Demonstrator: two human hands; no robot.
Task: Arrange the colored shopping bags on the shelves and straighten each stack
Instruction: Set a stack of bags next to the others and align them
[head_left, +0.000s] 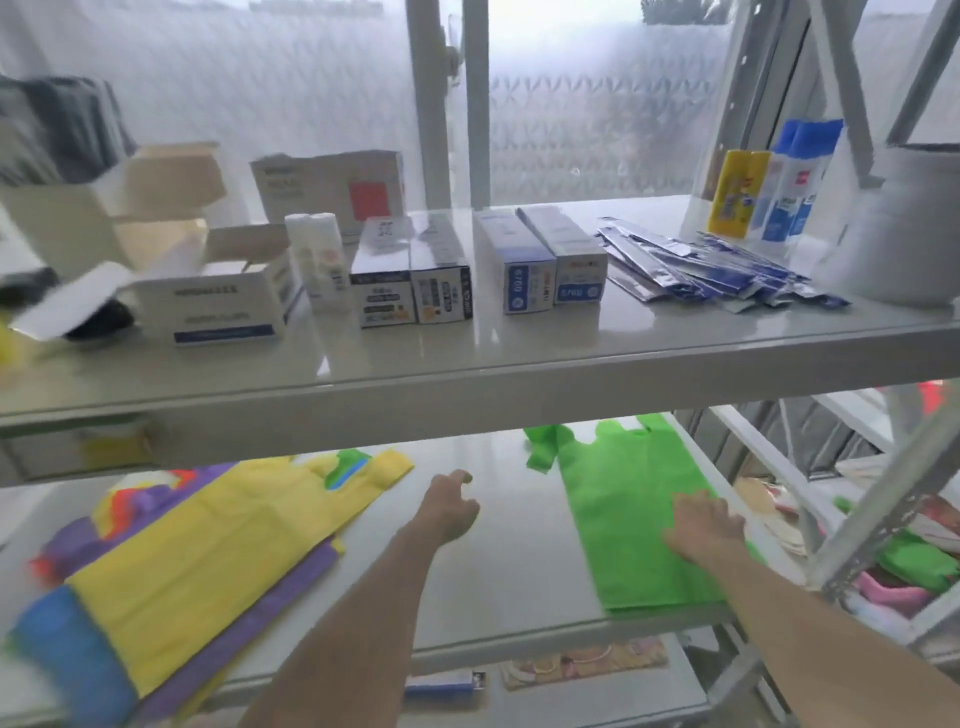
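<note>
A green shopping bag (634, 499) lies flat on the right part of the lower shelf (519, 525), handles pointing to the back. My right hand (701, 525) rests flat on its right side with fingers spread. My left hand (449, 506) hovers over the bare shelf between the bags, fingers loosely curled, holding nothing. At the left lies a messy stack of bags: a yellow bag (208, 551) on top, a purple one (270, 592) under it, a blue one (67, 644) at the front left, and red and orange edges (124, 509) at the back.
The upper shelf (467, 364) carries white and blue boxes (524, 265), an open carton (218, 301), foil packets (717, 270) and bottles (779, 182). A metal shelf upright (883, 499) stands at the right, with more coloured bags (914, 561) behind it.
</note>
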